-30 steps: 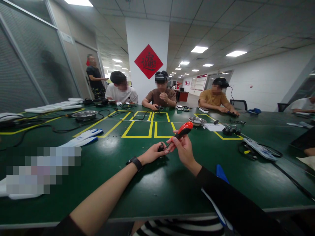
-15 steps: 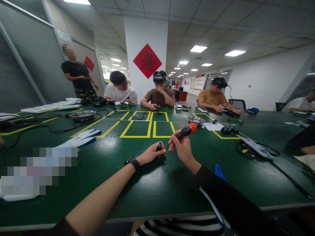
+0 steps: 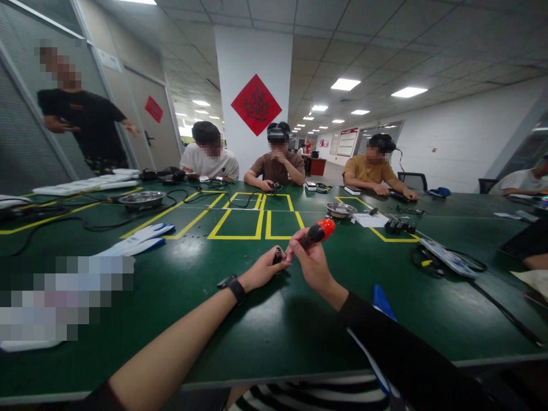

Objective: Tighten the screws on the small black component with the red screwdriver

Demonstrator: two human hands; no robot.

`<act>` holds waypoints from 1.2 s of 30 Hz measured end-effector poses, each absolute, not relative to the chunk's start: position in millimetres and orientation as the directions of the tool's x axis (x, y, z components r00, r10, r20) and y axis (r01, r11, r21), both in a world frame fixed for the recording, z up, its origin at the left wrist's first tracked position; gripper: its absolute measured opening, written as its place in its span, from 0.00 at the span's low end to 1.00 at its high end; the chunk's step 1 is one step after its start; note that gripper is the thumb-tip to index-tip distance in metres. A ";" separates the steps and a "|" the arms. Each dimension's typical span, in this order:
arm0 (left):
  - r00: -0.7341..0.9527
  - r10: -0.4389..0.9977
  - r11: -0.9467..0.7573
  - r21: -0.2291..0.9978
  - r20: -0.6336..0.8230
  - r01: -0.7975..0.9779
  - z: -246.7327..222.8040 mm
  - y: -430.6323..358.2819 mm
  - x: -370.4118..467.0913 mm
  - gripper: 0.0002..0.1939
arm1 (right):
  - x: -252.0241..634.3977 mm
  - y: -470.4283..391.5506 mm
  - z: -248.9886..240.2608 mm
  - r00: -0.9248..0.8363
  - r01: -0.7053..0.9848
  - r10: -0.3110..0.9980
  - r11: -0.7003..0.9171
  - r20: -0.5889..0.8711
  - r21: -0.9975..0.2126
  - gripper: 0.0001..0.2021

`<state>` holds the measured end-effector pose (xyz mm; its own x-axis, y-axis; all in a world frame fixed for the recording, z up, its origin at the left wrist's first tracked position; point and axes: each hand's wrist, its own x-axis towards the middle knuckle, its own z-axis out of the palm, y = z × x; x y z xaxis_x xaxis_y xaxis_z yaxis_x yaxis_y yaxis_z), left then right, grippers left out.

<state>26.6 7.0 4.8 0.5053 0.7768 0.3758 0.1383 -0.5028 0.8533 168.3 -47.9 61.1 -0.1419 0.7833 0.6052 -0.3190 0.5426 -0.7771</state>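
My left hand [image 3: 264,268] is closed around a small dark cylindrical part [image 3: 278,255] with a metallic tip pointing up, held low over the green table [image 3: 240,337]. A screwdriver [image 3: 319,232] with a black and red handle sits in my right hand [image 3: 314,262], which is shut on the handle just right of my left hand. The shaft of the screwdriver is hidden behind my fingers, so I cannot tell whether it touches the part. A dark watch band [image 3: 233,287] is around my left wrist.
Blue-white gloves [image 3: 132,240] lie to the left, near cables and a metal bowl [image 3: 142,198]. Another metal bowl [image 3: 341,209], a white paper [image 3: 370,220] and black parts [image 3: 400,226] lie to the right. Several people sit across the table; one person [image 3: 81,120] stands at far left.
My right hand has tilted the screwdriver, its handle moving left and slightly down; its shaft is no longer visible. The standing person has moved left and closer.
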 end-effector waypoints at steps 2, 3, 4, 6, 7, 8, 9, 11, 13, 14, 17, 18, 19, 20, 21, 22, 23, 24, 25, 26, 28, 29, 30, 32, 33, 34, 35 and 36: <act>0.512 0.777 -0.505 0.848 0.368 0.158 4.2 7.6 25.9 0.13 | 168.3 -47.8 59.1 -0.123 -0.345 0.771 0.557 0.625 -0.755 0.06; 0.516 0.777 -0.504 0.848 0.361 0.165 3.5 8.3 25.7 0.13 | 168.6 -48.2 58.6 -0.115 -0.351 0.764 0.567 0.635 -0.745 0.08; 0.519 0.777 -0.500 0.850 0.356 0.166 2.5 9.1 25.7 0.13 | 168.9 -48.9 58.5 -0.107 -0.346 0.757 0.579 0.645 -0.738 0.10; 0.521 0.778 -0.489 0.859 0.351 0.152 0.2 10.9 25.8 0.15 | 169.3 -50.8 59.8 -0.100 -0.312 0.752 0.599 0.652 -0.738 0.13; 0.521 0.778 -0.484 0.864 0.352 0.139 -0.8 11.7 26.0 0.16 | 169.4 -51.9 61.0 -0.104 -0.291 0.753 0.602 0.650 -0.743 0.14; 0.523 0.776 -0.481 0.867 0.353 0.129 -1.7 12.4 26.2 0.17 | 169.5 -52.9 62.5 -0.104 -0.275 0.754 0.605 0.649 -0.747 0.14; 0.529 0.772 -0.480 0.869 0.352 0.123 -2.4 12.9 26.3 0.17 | 169.7 -53.7 64.0 -0.103 -0.260 0.754 0.609 0.648 -0.750 0.14; 0.534 0.769 -0.482 0.867 0.351 0.125 -2.7 13.3 26.3 0.17 | 170.1 -54.9 66.7 -0.088 -0.231 0.756 0.618 0.649 -0.752 0.13; 0.530 0.772 -0.487 0.863 0.352 0.137 -2.0 12.9 26.2 0.17 | 170.4 -55.4 68.2 -0.089 -0.191 0.760 0.621 0.644 -0.760 0.10; 0.527 0.773 -0.489 0.860 0.352 0.143 -1.3 12.4 26.0 0.17 | 170.2 -55.4 68.4 -0.099 -0.179 0.761 0.620 0.641 -0.764 0.09; 0.517 0.772 -0.508 0.848 0.371 0.151 1.4 10.7 25.7 0.16 | 168.2 -54.7 67.5 -0.082 -0.229 0.749 0.628 0.658 -0.744 0.05; 0.512 0.771 -0.515 0.844 0.378 0.152 2.2 10.1 25.7 0.16 | 167.2 -54.3 66.9 -0.070 -0.261 0.747 0.626 0.661 -0.735 0.06; 0.507 0.772 -0.519 0.841 0.384 0.153 2.8 9.5 25.6 0.15 | 166.2 -53.9 66.3 -0.061 -0.290 0.748 0.620 0.661 -0.729 0.07; 0.504 0.773 -0.520 0.840 0.385 0.155 3.3 9.1 25.6 0.15 | 165.4 -53.5 65.6 -0.062 -0.309 0.754 0.609 0.654 -0.731 0.08; 0.505 0.774 -0.518 0.840 0.382 0.160 3.7 8.7 25.7 0.14 | 164.8 -53.1 64.9 -0.069 -0.319 0.762 0.595 0.644 -0.738 0.09; 0.505 0.777 -0.515 0.841 0.376 0.167 3.8 8.5 25.7 0.14 | 164.5 -52.7 64.3 -0.075 -0.323 0.769 0.584 0.635 -0.745 0.09; 0.506 0.779 -0.512 0.842 0.370 0.172 3.8 8.4 25.7 0.14 | 164.5 -52.5 63.5 -0.074 -0.328 0.775 0.575 0.627 -0.750 0.10; 0.508 0.780 -0.509 0.843 0.366 0.175 3.8 8.3 25.8 0.14 | 164.7 -52.3 62.8 -0.072 -0.335 0.780 0.568 0.621 -0.752 0.12; 0.510 0.780 -0.507 0.844 0.364 0.174 3.7 8.4 25.8 0.13 | 165.2 -52.3 62.1 -0.071 -0.347 0.783 0.562 0.619 -0.751 0.13; 0.515 0.777 -0.506 0.846 0.362 0.170 3.6 8.5 25.9 0.13 | 165.8 -52.4 61.6 -0.071 -0.358 0.782 0.559 0.619 -0.748 0.15; 0.530 0.769 -0.503 0.850 0.358 0.157 3.4 8.9 26.0 0.13 | 167.2 -53.1 61.2 -0.079 -0.360 0.775 0.565 0.627 -0.742 0.16; 0.535 0.766 -0.502 0.852 0.356 0.152 3.3 9.2 26.0 0.13 | 167.8 -53.7 61.5 -0.083 -0.347 0.769 0.573 0.633 -0.742 0.16; 0.537 0.766 -0.500 0.853 0.353 0.151 3.1 9.6 26.0 0.14 | 168.3 -54.4 62.1 -0.087 -0.326 0.764 0.585 0.640 -0.743 0.15; 0.544 0.765 -0.493 0.857 0.345 0.149 2.5 10.4 25.8 0.14 | 168.9 -55.7 63.7 -0.104 -0.274 0.754 0.605 0.648 -0.748 0.13; 0.549 0.763 -0.487 0.862 0.341 0.142 2.0 10.8 25.7 0.15 | 169.0 -56.0 64.3 -0.113 -0.251 0.750 0.613 0.652 -0.749 0.12; 0.557 0.760 -0.480 0.868 0.336 0.132 1.5 11.2 25.6 0.16 | 169.0 -56.0 64.6 -0.116 -0.237 0.745 0.621 0.657 -0.747 0.11; 0.565 0.755 -0.473 0.873 0.332 0.120 0.8 11.7 25.4 0.17 | 169.0 -55.5 64.4 -0.115 -0.231 0.740 0.629 0.663 -0.742 0.10; 0.571 0.751 -0.469 0.877 0.332 0.107 0.1 12.1 25.3 0.19 | 169.1 -54.5 63.6 -0.111 -0.230 0.736 0.635 0.668 -0.738 0.10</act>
<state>25.3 12.1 0.1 0.5715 0.7506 0.3316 0.1065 -0.4685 0.8770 169.1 -54.5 63.6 -0.1114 0.7358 0.6679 -0.2297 0.6348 -0.7377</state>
